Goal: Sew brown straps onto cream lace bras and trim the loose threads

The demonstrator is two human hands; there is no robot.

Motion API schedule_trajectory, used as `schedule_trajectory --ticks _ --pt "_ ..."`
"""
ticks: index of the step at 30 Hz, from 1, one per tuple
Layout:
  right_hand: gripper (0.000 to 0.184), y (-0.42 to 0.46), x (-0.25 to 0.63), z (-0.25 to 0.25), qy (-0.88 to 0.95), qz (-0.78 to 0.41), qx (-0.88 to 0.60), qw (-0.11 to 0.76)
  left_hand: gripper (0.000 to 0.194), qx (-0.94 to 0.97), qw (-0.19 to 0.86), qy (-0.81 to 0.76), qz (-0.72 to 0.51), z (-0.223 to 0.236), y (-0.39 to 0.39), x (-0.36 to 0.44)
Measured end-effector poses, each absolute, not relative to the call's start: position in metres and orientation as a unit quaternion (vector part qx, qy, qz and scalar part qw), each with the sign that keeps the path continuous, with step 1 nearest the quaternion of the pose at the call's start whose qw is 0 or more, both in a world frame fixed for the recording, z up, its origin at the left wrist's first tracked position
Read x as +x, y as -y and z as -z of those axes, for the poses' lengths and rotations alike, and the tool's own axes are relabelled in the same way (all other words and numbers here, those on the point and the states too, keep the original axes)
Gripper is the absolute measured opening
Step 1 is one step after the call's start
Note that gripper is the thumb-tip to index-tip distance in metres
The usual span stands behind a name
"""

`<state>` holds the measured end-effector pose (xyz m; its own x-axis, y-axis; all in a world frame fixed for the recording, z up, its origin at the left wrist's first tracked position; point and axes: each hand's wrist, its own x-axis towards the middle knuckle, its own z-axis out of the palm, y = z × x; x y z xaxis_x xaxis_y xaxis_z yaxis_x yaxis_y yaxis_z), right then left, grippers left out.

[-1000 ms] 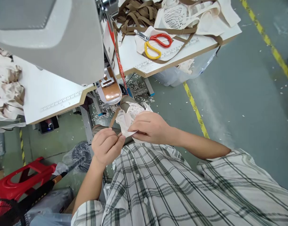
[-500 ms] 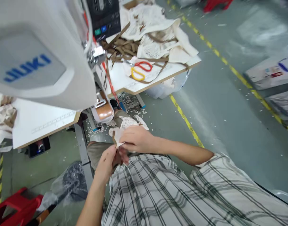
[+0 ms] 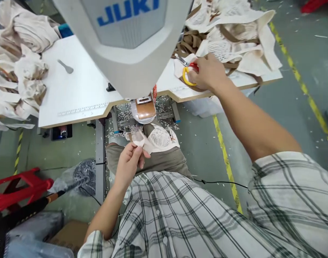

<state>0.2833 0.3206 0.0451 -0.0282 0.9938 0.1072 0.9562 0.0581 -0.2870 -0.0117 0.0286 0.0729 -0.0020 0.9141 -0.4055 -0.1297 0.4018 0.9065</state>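
Observation:
A white lace bra point(image 3: 159, 139) with a small brown bow lies across my lap. My left hand point(image 3: 128, 162) pinches the edge of its light side piece between thumb and fingers, where a bit of brown strap shows. Stretched out to the tabletop on the right, my right hand point(image 3: 209, 73) has its fingers around the handles of the scissors point(image 3: 186, 77), which have one red and one yellow loop. The scissors' blades point away to the left and still lie over a pale scrap of cloth.
The white sewing machine head point(image 3: 131, 57) overhangs the table point(image 3: 75, 86) in front of me. Lace pieces point(image 3: 239, 39) and brown straps point(image 3: 191, 43) are heaped at the right, more cloth point(image 3: 27, 79) at the left. A red stool point(image 3: 21, 186) stands low on the left.
My right hand has let go of the bra and moved up to the scissors on the table. My left hand keeps hold of the bra. The view has swung left.

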Motion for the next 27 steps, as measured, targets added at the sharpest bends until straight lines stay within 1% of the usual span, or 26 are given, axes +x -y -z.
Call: schedule_trajectory --ticks 1,2,4,5,8,10,13,16,19,23,25,27 --pt "0.051 -0.322 0.282 -0.046 0.715 -0.067 -0.683 0.129 0.024 0.348 0.612 -0.569 -0.425 -0.075 -0.028 -0.011" --pt "0.049 -0.321 0.281 -0.047 0.718 -0.063 -0.683 0.119 0.023 0.35 0.608 -0.571 -0.426 -0.076 -0.027 -0.011" --pt "0.061 -0.316 0.28 -0.047 0.724 -0.046 -0.683 0.085 0.022 0.354 0.6 -0.576 -0.428 -0.078 -0.025 -0.011" --pt "0.064 -0.314 0.281 -0.046 0.73 -0.036 -0.679 0.068 0.023 0.354 0.596 -0.578 -0.43 -0.079 -0.024 -0.011" --pt "0.059 -0.311 0.284 -0.042 0.737 -0.014 -0.674 0.044 0.023 0.354 0.586 -0.582 -0.439 -0.082 -0.024 -0.012" --pt "0.062 -0.312 0.287 -0.039 0.73 -0.012 -0.682 0.037 0.023 0.355 0.582 -0.583 -0.442 -0.083 -0.025 -0.012" --pt "0.081 -0.313 0.289 -0.038 0.715 0.008 -0.699 0.028 0.023 0.356 0.579 -0.586 -0.442 -0.085 -0.026 -0.011" --pt "0.101 -0.312 0.293 -0.039 0.708 0.036 -0.704 0.047 0.023 0.354 0.578 -0.587 -0.442 -0.087 -0.027 -0.012" --pt "0.111 -0.31 0.299 -0.039 0.71 0.043 -0.7 0.067 0.023 0.353 0.58 -0.586 -0.442 -0.086 -0.027 -0.012" --pt "0.11 -0.303 0.309 -0.039 0.723 0.049 -0.686 0.065 0.023 0.361 0.574 -0.587 -0.443 -0.086 -0.027 -0.013" --pt "0.106 -0.295 0.312 -0.043 0.726 0.055 -0.682 0.061 0.023 0.369 0.569 -0.588 -0.441 -0.085 -0.027 -0.013" --pt "0.097 -0.283 0.315 -0.05 0.728 0.056 -0.68 0.067 0.023 0.378 0.562 -0.588 -0.442 -0.086 -0.026 -0.013"
